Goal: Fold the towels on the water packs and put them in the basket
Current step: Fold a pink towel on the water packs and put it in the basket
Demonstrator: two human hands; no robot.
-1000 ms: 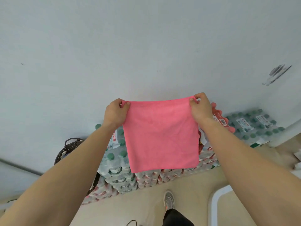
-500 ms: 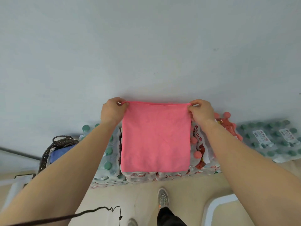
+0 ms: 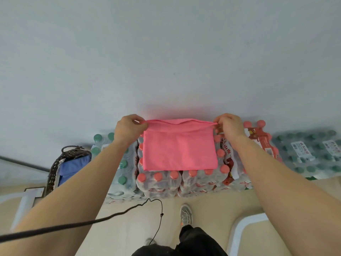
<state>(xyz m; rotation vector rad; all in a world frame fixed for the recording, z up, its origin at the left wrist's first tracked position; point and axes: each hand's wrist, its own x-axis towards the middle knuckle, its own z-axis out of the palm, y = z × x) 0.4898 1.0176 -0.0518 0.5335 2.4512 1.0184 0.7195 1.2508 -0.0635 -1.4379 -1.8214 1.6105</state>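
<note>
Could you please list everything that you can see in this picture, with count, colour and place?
pink cloth towel: one, pink, lying on the red-capped packs, far edge held up.
shrink-wrapped packs of red-capped water bottles: several, clear, against the wall, middle.
shrink-wrapped packs of green-capped water bottles: several, clear, either side of the red-capped ones.
dark woven basket: one, dark brown, left of the packs.
blue towel: one, blue, inside the basket.
black cable: one, black, across the floor.
grey shoe: one plainly seen, grey, on the floor.
left hand: fingers pinch the towel's far left corner.
right hand: fingers pinch the far right corner.
</note>
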